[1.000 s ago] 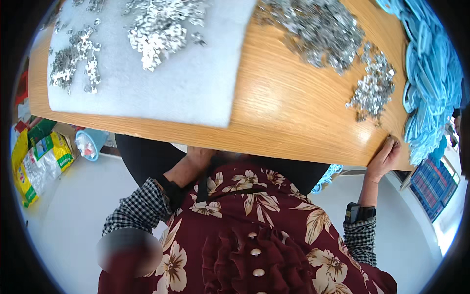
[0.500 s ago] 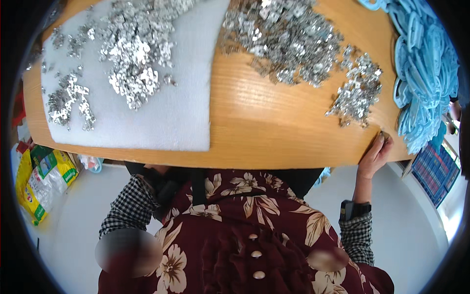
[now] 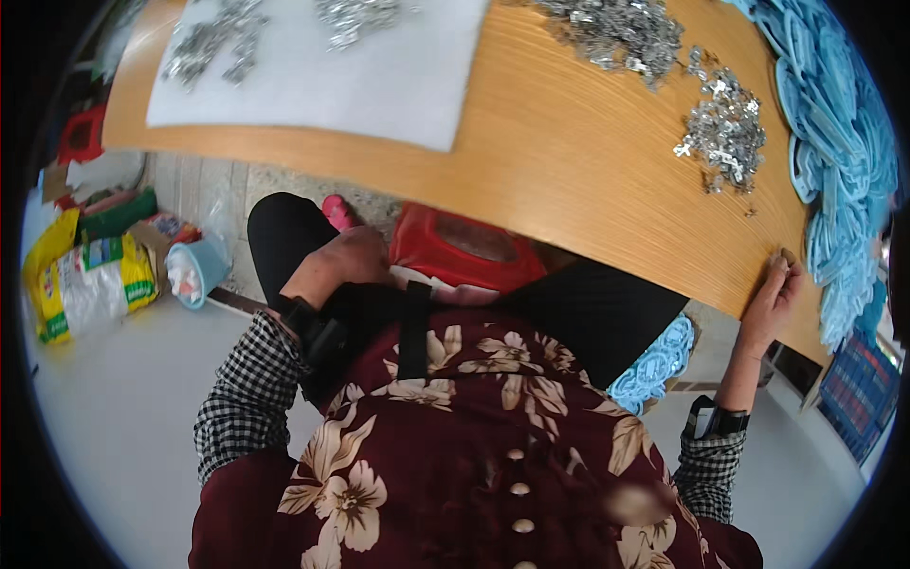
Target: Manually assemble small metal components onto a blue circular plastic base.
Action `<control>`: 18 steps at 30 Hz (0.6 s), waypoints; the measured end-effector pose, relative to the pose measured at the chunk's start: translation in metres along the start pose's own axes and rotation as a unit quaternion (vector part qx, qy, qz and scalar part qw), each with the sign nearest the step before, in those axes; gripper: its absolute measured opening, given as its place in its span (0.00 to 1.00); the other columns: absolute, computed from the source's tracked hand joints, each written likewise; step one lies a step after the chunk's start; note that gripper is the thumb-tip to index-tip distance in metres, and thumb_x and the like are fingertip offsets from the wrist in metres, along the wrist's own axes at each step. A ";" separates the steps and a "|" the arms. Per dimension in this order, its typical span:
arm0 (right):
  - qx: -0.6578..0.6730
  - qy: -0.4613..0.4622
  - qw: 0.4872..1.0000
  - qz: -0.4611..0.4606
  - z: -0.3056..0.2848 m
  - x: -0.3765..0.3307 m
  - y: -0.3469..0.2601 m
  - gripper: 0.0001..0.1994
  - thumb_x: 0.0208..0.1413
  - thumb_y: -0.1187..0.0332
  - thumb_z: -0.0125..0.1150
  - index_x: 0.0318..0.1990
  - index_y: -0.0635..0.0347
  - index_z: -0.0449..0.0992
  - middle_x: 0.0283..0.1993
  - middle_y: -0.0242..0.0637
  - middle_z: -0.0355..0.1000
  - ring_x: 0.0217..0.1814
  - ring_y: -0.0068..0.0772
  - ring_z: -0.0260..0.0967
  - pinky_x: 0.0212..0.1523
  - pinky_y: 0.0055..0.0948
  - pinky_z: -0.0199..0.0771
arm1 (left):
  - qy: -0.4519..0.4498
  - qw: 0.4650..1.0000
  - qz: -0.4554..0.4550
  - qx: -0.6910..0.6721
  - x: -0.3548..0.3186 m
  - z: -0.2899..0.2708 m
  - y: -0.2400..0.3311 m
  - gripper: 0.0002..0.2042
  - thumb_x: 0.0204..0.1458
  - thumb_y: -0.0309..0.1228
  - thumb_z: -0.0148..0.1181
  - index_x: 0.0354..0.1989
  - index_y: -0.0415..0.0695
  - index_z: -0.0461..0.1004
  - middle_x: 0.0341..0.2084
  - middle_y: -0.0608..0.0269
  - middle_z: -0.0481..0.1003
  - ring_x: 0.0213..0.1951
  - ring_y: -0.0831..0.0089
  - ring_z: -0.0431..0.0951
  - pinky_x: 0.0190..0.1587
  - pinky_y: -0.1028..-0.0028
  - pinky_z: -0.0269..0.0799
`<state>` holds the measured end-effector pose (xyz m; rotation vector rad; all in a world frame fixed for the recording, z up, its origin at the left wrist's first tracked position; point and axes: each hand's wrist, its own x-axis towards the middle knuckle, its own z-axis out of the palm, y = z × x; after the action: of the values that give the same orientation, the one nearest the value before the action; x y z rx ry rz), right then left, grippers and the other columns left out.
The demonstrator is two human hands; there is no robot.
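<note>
Since the earlier frames the view has tipped down and back, so the wooden table (image 3: 569,180) now sits higher in the picture and the lap below it shows, while the right hand (image 3: 773,299) has stayed on the table's near edge. Its fingers are curled over that edge, gripping the wood, with the fingertips (image 3: 787,261) on top of the board. The left hand (image 3: 346,266) is down below the table, resting on the knee in black trousers, just beside a red plastic container (image 3: 464,251) that lies in the lap; its fingers are bent inward, but whether they clutch anything I cannot tell. On the table, well apart from both hands, a white foam sheet (image 3: 379,85) carries small heaps of shiny metal pieces, and more of those metal pieces (image 3: 725,133) lie loose on the bare wood near the right hand. A pile of light blue plastic parts (image 3: 839,142) fills the table's right end.
</note>
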<state>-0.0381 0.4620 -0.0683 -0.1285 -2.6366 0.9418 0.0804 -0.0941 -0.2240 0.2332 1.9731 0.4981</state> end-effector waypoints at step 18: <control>-0.078 -0.037 0.995 0.046 0.001 -0.005 -0.017 0.17 0.70 0.63 0.48 0.55 0.70 0.68 0.50 0.39 0.68 0.50 0.26 0.64 0.54 0.26 0.65 | 0.033 0.980 0.039 -0.191 -0.018 0.052 -0.029 0.28 0.52 0.40 0.62 0.63 0.46 0.69 0.58 0.47 0.71 0.60 0.54 0.71 0.61 0.60 0.68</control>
<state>-0.0330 0.4469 -0.0598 -0.2583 -2.7930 0.7802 0.1366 -0.1143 -0.2417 0.0511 1.8936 0.9335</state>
